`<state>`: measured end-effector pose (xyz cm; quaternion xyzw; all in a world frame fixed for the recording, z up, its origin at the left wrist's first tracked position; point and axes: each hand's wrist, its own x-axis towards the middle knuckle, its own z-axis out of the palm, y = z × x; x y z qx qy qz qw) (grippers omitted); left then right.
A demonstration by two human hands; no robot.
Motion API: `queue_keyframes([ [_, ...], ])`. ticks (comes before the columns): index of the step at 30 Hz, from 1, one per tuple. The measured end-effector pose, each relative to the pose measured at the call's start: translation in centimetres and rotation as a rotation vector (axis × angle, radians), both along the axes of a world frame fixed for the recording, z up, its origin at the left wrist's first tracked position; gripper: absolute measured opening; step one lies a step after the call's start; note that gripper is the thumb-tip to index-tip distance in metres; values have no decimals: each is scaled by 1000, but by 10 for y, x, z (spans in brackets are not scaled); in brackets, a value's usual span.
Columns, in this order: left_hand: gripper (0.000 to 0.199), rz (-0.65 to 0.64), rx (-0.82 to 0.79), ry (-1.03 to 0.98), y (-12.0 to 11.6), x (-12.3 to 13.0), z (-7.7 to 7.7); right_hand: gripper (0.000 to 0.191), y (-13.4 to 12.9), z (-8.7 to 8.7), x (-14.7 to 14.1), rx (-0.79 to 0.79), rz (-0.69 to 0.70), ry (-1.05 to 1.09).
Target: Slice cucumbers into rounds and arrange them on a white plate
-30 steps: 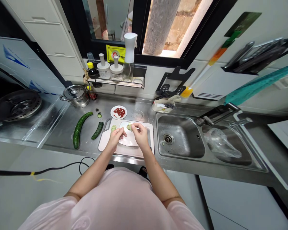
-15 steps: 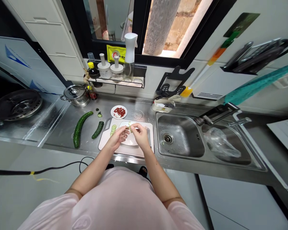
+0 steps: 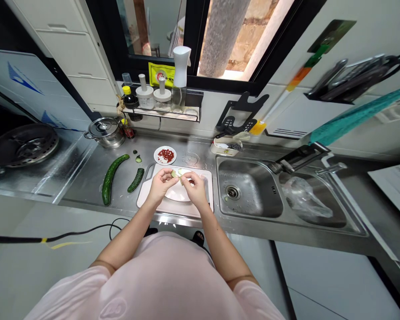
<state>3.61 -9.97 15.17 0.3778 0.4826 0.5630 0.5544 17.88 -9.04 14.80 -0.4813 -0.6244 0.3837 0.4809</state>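
Note:
Both hands meet over a white plate (image 3: 177, 194) that lies on a light cutting board (image 3: 186, 210). My left hand (image 3: 160, 186) is closed in a pinch on a thin cucumber slice (image 3: 174, 174). Its fingertips nearly touch those of my right hand (image 3: 194, 187), also pinched, with a small pale green bit of cucumber slice at the tips. Beyond the fingers, another pale green piece shows at the plate's far edge. Left of the board lie a cut cucumber piece (image 3: 136, 180) and a long whole cucumber (image 3: 113, 178).
A small dish of chopped red pieces (image 3: 165, 155) stands behind the board. Cucumber scraps (image 3: 138, 158) lie left of it. The sink (image 3: 251, 189) is on the right, with a plastic bag in its second basin. A lidded pot (image 3: 106, 132) and a wok (image 3: 23, 144) are at left.
My left hand has shifted slightly up and closed its fingers on a cucumber slice. It now covers where the row of slices on the board showed. My right hand stays about in place.

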Motion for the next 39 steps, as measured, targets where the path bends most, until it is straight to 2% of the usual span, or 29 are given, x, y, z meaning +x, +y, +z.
queue_keyframes([
  [7, 36, 23, 113, 113, -1, 1, -2, 23, 0, -3, 0, 1, 10, 17],
  [11, 35, 49, 119, 148, 0, 3, -5, 24, 0, -5, 0, -37, 6, 18],
  [19, 35, 88, 104, 92, 4, 5, -10, 23, 1, -11, -3, -128, 20, 123],
  [25, 34, 103, 108, 16, 8, 5, -18, 28, 0, -23, -6, -255, -14, 232],
  [29, 35, 109, 88, -21, 12, 6, -27, 28, 6, -31, -5, -318, -24, 283],
  [33, 32, 119, 8, -13, 20, 7, -40, 27, 19, -42, -1, -317, -51, 236],
  [39, 33, 115, -121, 40, 43, 7, -68, 21, 49, -71, 7, -268, -62, 91],
])
